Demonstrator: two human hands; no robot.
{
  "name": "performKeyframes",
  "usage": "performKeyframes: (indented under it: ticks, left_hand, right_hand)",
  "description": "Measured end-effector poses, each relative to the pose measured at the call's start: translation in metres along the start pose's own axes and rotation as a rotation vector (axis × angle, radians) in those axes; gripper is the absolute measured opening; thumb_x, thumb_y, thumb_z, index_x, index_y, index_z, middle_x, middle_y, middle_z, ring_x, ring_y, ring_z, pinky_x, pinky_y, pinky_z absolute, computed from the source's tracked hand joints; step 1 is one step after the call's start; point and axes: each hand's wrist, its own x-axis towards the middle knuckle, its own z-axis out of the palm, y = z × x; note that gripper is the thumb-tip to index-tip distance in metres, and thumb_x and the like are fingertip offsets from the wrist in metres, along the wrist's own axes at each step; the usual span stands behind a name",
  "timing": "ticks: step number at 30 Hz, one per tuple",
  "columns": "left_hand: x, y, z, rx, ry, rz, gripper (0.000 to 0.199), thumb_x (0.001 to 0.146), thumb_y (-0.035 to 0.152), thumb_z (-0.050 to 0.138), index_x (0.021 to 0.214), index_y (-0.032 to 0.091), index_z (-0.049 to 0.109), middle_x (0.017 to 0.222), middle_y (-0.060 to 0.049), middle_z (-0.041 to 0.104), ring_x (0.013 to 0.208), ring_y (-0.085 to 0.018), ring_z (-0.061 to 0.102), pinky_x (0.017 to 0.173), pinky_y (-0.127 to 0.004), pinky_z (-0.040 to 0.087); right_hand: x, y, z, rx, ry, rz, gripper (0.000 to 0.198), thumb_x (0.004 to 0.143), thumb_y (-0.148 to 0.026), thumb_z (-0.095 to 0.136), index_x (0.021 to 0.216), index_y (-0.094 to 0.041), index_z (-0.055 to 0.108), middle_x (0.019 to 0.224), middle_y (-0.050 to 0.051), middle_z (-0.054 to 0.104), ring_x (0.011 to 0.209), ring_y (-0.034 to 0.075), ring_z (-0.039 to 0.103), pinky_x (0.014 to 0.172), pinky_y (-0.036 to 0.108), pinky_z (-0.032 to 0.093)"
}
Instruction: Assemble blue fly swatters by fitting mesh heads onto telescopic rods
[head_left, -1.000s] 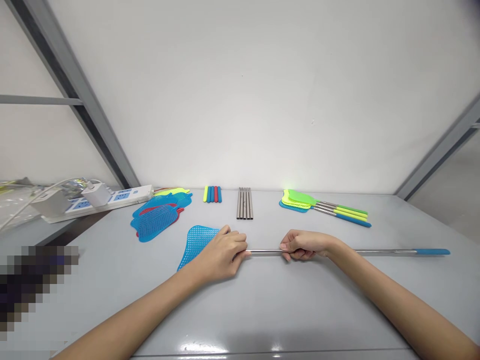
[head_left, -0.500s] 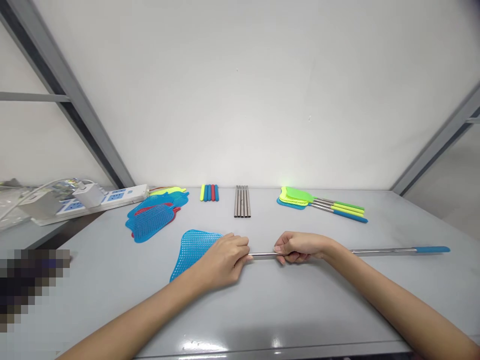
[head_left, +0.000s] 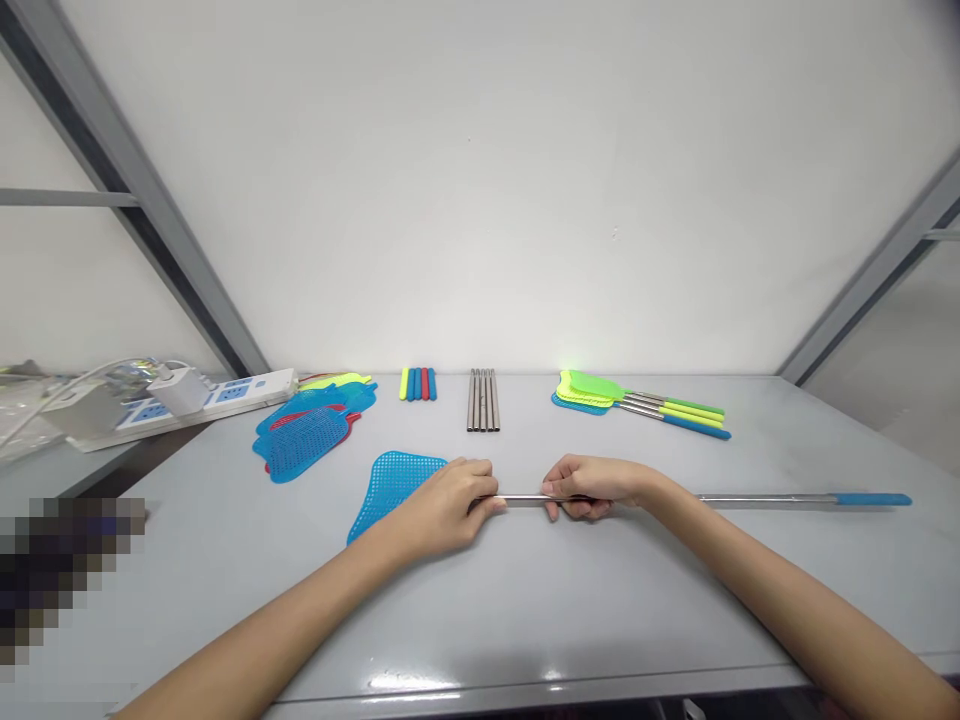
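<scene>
Right hand (head_left: 589, 487) has edged closer to your left hand (head_left: 454, 500) since a second ago. Your fingers on both grip the blue fly swatter (head_left: 765, 500) by its rod, mesh head (head_left: 396, 490) just left of them (partly covered), blue grip (head_left: 874, 499) well to their right. Steel tubes (head_left: 483, 402) lie beyond your fingers.

My left hand (head_left: 448, 503) and right hand (head_left: 596, 484): two, on one swatter (head_left: 523, 498). Stacked swatters (head_left: 596, 386): I count four. Loose rods (head_left: 484, 402): five. Loose grips (head_left: 418, 385): five (three blue, one red, one yellow). Loose heads (head_left: 306, 446): overlapping, at least four, full tally hidden from me. Power strip (head_left: 259, 388): one. Chargers (head_left: 180, 391): two.
</scene>
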Motion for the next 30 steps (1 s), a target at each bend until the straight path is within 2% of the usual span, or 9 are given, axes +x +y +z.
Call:
performKeyframes:
  ticks: [5,10,15,20,23,26,30]
  left_hand:
    - [0.002,-0.003,-0.006,-0.007,0.099,-0.032,0.030,0.087,0.030,0.033,0.074,0.018,0.057,0.088,-0.003,0.049,0.084,-0.015,0.044,0.078,-0.030,0.035]
    - [0.004,-0.015,-0.011,0.070,0.249,-0.135,0.031,0.088,0.030,0.027,0.091,0.024,0.057,0.113,-0.003,0.043,0.107,-0.019,0.037,0.092,-0.038,0.025]
    - [0.004,-0.042,-0.015,0.201,0.391,-0.329,0.030,0.086,0.036,0.031,0.099,0.025,0.055,0.116,-0.007,0.042,0.112,-0.023,0.034,0.091,-0.043,0.023]
    - [0.002,-0.063,-0.026,0.208,0.426,-0.416,0.033,0.084,0.041,0.031,0.102,0.023,0.053,0.108,-0.007,0.047,0.106,-0.023,0.039,0.087,-0.042,0.027]
    - [0.001,-0.072,-0.034,0.107,0.441,-0.473,0.036,0.084,0.045,0.030,0.098,0.022,0.054,0.103,-0.006,0.051,0.103,-0.023,0.042,0.087,-0.040,0.029]
    - [0.001,-0.082,-0.037,-0.120,0.450,-0.499,0.041,0.080,0.050,0.033,0.093,0.018,0.056,0.099,-0.006,0.056,0.098,-0.021,0.047,0.086,-0.034,0.033]
    - [0.002,-0.091,-0.035,-0.459,0.346,-0.531,0.046,0.074,0.056,0.040,0.090,0.017,0.059,0.094,-0.004,0.061,0.088,-0.021,0.053,0.076,-0.027,0.039]
  right_hand:
    - [-0.006,-0.004,0.004,-0.034,0.008,-0.042,0.033,0.082,-0.041,0.040,0.080,-0.012,0.056,0.048,-0.005,0.037,0.037,0.003,0.026,0.035,0.017,0.018]
    - [-0.010,-0.009,0.003,-0.132,0.015,-0.083,0.033,0.080,-0.043,0.044,0.082,-0.012,0.056,0.051,-0.005,0.038,0.042,0.004,0.030,0.038,0.017,0.022]
    - [-0.012,-0.006,-0.006,-0.216,0.086,-0.120,0.033,0.078,-0.043,0.047,0.086,-0.013,0.058,0.054,-0.004,0.039,0.046,0.005,0.032,0.039,0.017,0.024]
    - [-0.017,-0.010,-0.009,-0.228,0.167,-0.115,0.035,0.077,-0.043,0.047,0.088,-0.013,0.060,0.055,-0.004,0.039,0.047,0.005,0.031,0.040,0.017,0.024]
    - [-0.018,-0.011,-0.008,-0.220,0.179,-0.118,0.037,0.077,-0.044,0.046,0.088,-0.012,0.060,0.055,-0.003,0.041,0.047,0.005,0.032,0.041,0.018,0.024]
    - [-0.017,-0.010,-0.008,-0.208,0.179,-0.127,0.036,0.077,-0.045,0.047,0.086,-0.012,0.060,0.055,-0.003,0.042,0.046,0.005,0.032,0.042,0.019,0.024]
    - [-0.015,-0.008,-0.008,-0.200,0.183,-0.130,0.037,0.076,-0.046,0.047,0.082,-0.012,0.059,0.056,-0.002,0.044,0.045,0.005,0.032,0.040,0.018,0.024]
